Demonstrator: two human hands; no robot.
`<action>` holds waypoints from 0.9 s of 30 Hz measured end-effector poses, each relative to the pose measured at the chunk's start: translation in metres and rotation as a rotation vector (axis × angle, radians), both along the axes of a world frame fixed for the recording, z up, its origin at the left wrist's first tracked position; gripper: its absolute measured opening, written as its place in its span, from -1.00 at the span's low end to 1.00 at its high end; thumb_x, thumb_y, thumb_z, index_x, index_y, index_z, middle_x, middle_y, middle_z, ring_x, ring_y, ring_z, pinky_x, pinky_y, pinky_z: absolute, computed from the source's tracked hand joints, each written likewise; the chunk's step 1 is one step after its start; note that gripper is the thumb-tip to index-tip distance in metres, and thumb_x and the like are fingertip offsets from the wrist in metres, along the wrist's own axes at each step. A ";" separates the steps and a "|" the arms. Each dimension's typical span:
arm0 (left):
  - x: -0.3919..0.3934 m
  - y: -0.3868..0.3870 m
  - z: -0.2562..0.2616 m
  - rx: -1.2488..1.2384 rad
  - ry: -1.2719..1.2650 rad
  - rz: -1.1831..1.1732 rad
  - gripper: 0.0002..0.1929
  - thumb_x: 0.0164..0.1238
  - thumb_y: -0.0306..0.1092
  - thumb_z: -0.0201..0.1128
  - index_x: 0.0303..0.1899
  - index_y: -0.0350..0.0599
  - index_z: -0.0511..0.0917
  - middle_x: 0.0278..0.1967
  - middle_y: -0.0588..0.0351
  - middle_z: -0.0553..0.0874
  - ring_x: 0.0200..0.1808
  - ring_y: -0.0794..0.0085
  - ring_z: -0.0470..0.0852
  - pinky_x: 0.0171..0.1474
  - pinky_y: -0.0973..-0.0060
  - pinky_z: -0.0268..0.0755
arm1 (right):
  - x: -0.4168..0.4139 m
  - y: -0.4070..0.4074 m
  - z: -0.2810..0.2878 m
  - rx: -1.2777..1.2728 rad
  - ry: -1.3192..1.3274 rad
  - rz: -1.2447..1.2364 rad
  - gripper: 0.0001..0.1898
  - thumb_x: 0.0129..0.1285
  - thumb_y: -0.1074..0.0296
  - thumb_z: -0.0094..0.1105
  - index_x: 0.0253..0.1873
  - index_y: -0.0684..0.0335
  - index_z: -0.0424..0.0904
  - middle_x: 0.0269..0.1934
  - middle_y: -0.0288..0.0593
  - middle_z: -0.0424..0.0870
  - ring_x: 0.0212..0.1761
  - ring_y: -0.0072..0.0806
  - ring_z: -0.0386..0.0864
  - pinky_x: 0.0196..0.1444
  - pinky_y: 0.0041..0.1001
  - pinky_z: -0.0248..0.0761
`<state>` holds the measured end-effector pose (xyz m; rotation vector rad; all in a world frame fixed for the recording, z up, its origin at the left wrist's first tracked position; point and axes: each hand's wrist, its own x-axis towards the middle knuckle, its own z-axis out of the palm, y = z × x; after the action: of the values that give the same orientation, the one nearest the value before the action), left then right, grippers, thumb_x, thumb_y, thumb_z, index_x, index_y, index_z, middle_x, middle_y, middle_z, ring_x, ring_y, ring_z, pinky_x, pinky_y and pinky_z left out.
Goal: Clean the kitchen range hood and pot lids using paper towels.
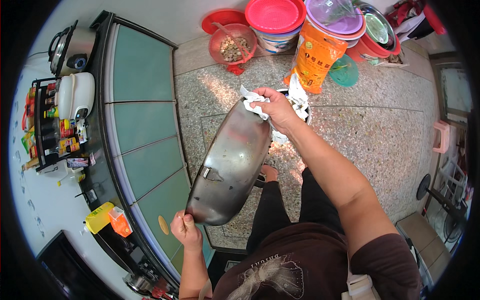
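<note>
A large curved stainless-steel shell (228, 161) is held tilted in front of me, with a small metal clip (211, 174) on its outer side. Dark and yellowish spots mark its dull grey surface. My left hand (186, 228) grips its lower rim, fingers curled round the edge. At the upper end, my right hand (275, 108) pinches a crumpled white tissue (256, 104) against the rim. Partly hidden behind my right hand is a bin (308, 116) on the floor, with used white tissues (298, 95) sticking out of it.
To the left runs a dark counter (99, 165) over green glass doors (144, 63), carrying cookers and bottles. An orange bag (313, 56), a red basket (221, 56) and stacked plastic basins (275, 15) stand along the wall. A pink stool (440, 137) is at right.
</note>
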<state>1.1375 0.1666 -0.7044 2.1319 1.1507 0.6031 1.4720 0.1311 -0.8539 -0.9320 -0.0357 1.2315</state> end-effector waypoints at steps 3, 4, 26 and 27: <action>-0.002 0.000 0.000 -0.005 -0.012 0.028 -0.63 0.47 -0.15 0.08 -0.40 -0.30 0.47 -0.51 0.25 0.44 -0.44 0.61 0.31 -0.39 0.61 0.14 | -0.005 0.003 -0.002 -0.023 -0.083 -0.021 -0.73 0.11 0.66 0.23 -0.08 0.27 0.53 -0.17 -0.31 0.62 -0.15 -0.62 0.57 -0.05 -0.57 0.46; -0.003 0.000 0.000 -0.026 0.004 0.058 -0.63 0.47 -0.15 0.07 -0.41 -0.29 0.46 -0.49 0.25 0.44 -0.42 0.62 0.31 -0.37 0.62 0.14 | -0.007 0.003 -0.006 0.020 -0.147 -0.032 -0.73 0.11 0.68 0.21 -0.08 0.27 0.53 -0.16 -0.30 0.62 -0.15 -0.61 0.57 -0.04 -0.57 0.46; -0.030 0.004 -0.014 -0.302 -0.228 0.303 -0.76 0.43 -0.28 0.14 -0.37 -0.26 0.49 -0.41 0.28 0.49 -0.33 0.63 0.37 -0.21 0.64 0.23 | -0.012 0.007 -0.013 0.188 0.210 -0.052 -0.69 0.21 0.67 0.03 0.06 0.35 0.42 -0.03 -0.07 0.61 0.00 -0.35 0.61 0.10 -0.39 0.47; -0.032 0.006 -0.016 -0.303 -0.229 0.304 -0.76 0.43 -0.28 0.14 -0.37 -0.26 0.49 -0.41 0.28 0.49 -0.33 0.63 0.37 -0.21 0.64 0.23 | -0.011 0.006 -0.011 0.173 0.233 -0.080 -0.69 0.21 0.66 0.03 0.07 0.34 0.42 -0.03 -0.08 0.61 -0.01 -0.34 0.61 0.09 -0.39 0.47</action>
<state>1.1057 0.1721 -0.7201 1.6036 1.3500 0.7339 1.4606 0.1373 -0.8646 -0.6305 0.0786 1.2346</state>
